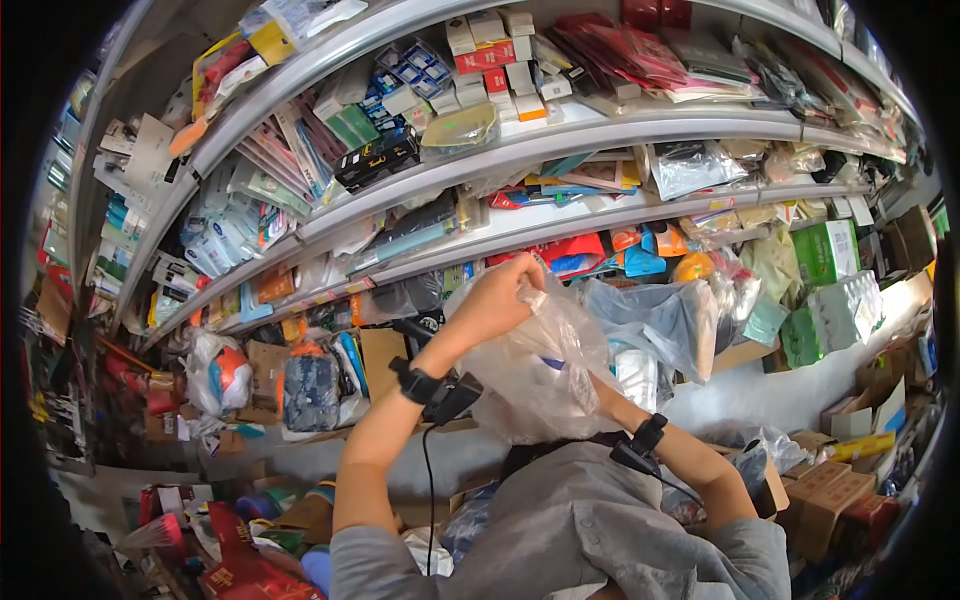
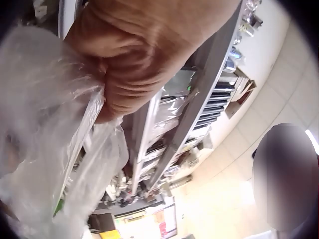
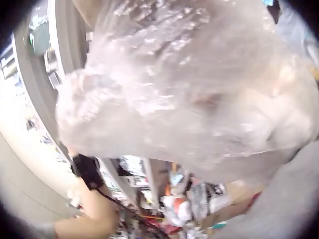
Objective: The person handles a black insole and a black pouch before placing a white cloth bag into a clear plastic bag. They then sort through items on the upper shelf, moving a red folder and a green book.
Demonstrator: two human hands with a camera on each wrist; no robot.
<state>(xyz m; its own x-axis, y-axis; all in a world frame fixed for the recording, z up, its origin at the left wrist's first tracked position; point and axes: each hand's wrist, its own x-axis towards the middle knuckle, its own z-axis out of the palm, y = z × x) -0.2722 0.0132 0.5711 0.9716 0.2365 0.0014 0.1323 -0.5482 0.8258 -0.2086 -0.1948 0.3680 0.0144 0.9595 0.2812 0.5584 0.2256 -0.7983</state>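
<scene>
My left hand (image 1: 497, 303) is raised in front of the shelves and pinches the upper edge of a crumpled clear plastic bag (image 1: 535, 385). In the left wrist view the bag (image 2: 40, 114) hangs in folds from the curled fingers. My right hand lies behind or inside the cloudy film, low at the bag's right side; only its wrist (image 1: 618, 408) shows plainly, and I cannot tell what its fingers do. A small purple-blue patch (image 1: 552, 363) shows at the film's middle. In the right wrist view the bag (image 3: 184, 94) fills most of the picture.
Curved shelves (image 1: 480, 175) packed with boxes and packets rise ahead. A green box (image 1: 826, 252) stands at the right end. Cardboard boxes (image 1: 825, 500) are stacked at lower right. Red packaging (image 1: 250, 560) and loose goods crowd the lower left. A bluish plastic bag (image 1: 655, 320) lies just beyond my hands.
</scene>
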